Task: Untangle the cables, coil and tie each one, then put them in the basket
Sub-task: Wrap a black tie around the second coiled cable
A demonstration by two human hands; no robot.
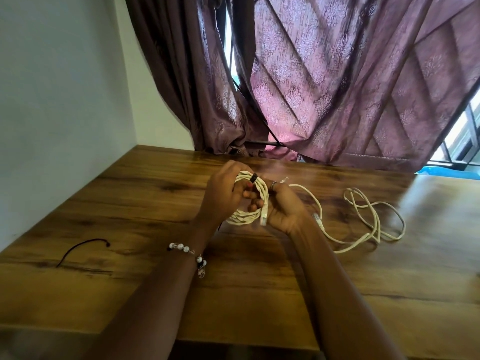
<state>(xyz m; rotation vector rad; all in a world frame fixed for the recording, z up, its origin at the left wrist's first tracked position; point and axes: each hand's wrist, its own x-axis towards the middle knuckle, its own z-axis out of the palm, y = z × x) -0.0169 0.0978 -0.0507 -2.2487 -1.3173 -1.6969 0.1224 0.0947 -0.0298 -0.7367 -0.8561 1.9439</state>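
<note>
A: Hands at centre. The left hand (223, 196) curls its fingers (246, 194) round the white coiled cable (249, 203), held just above the worktop (130, 203); a black tie (253, 178) wraps the coil's top.

B: And the right hand (283, 206)?

A: Palm up, its fingers curled against the coil's right side beside a connector (263, 216). Both forearms reach forward, the left wearing a beaded bracelet (189, 255).

B: Other cables?

A: A loose white cable (374, 222) lies on the worktop to the right; a dark cord (80, 249) lies left.
</note>
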